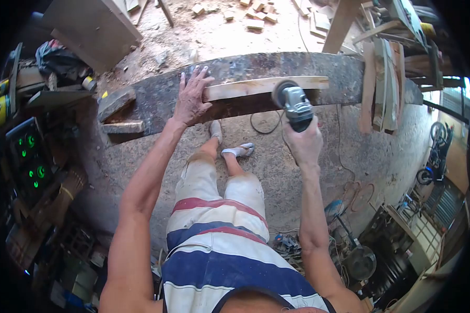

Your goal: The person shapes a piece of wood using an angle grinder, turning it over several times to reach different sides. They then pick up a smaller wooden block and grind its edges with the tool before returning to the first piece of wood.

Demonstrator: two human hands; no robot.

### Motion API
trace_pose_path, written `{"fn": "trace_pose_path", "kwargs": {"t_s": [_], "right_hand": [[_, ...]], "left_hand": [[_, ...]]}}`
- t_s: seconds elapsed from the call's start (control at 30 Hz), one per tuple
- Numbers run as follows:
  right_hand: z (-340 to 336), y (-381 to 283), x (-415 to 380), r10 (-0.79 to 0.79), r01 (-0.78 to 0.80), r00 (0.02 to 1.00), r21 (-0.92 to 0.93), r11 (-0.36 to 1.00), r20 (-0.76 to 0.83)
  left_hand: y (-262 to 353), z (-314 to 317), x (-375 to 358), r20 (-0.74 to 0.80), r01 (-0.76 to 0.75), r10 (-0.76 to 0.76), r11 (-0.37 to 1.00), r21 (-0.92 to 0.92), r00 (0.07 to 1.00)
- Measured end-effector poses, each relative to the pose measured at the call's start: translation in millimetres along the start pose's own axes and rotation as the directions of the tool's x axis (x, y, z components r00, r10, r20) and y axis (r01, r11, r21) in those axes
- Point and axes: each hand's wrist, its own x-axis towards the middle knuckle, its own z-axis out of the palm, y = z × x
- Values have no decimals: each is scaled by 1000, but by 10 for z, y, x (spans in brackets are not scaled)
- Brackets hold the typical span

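A long pale wooden board (240,88) lies along the front of a dark, worn workbench (156,99). My left hand (194,96) rests at the board's left end, fingers spread and pointing away from me, the palm down. In my right hand (304,142) is an angle grinder (297,107), gripped by its dark rear body. Its round disc (283,93) overlaps the board's near edge, right of the middle, and looks blurred. The fingers of my right hand wrap round the tool, partly hidden beneath it.
Short wood pieces (122,127) sit at the bench's left end. Several upright planks (381,86) lean at its right end. Wood offcuts (256,15) and sawdust cover the ground beyond. A cable (341,151) trails across the floor. A speaker with green lights (32,161) stands at left.
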Motion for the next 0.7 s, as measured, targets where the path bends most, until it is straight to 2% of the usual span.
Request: {"fn": "trace_pose_path", "kwargs": {"t_s": [0.07, 0.27, 0.37, 0.4, 0.5, 0.6, 0.7], "right_hand": [[150, -244, -133, -104, 104, 994, -5, 995, 36], [381, -664, -185, -436, 441, 897, -59, 896, 76], [390, -664, -117, -449, 463, 884, -121, 878, 127], [362, -641, -86, -472, 481, 876, -129, 867, 100], [276, -475, 22, -370, 383, 922, -117, 917, 113], [152, -286, 132, -158, 176, 979, -143, 974, 129], [-54, -152, 120, 87, -80, 995, -125, 989, 55]], "left_hand": [[-145, 87, -104, -57, 13, -13, 1000, -3, 998], [-164, 45, -157, -39, 6, -6, 1000, 9, 999], [-175, 95, -120, -45, 1, -1, 1000, 15, 999], [-168, 100, -130, -43, 9, -9, 1000, 2, 999], [-165, 115, -116, -41, 10, -10, 1000, -5, 999], [-212, 76, -131, -19, 4, -3, 1000, 26, 1000], [-167, -5, -112, 55, 9, -12, 999, 50, 998]]}}
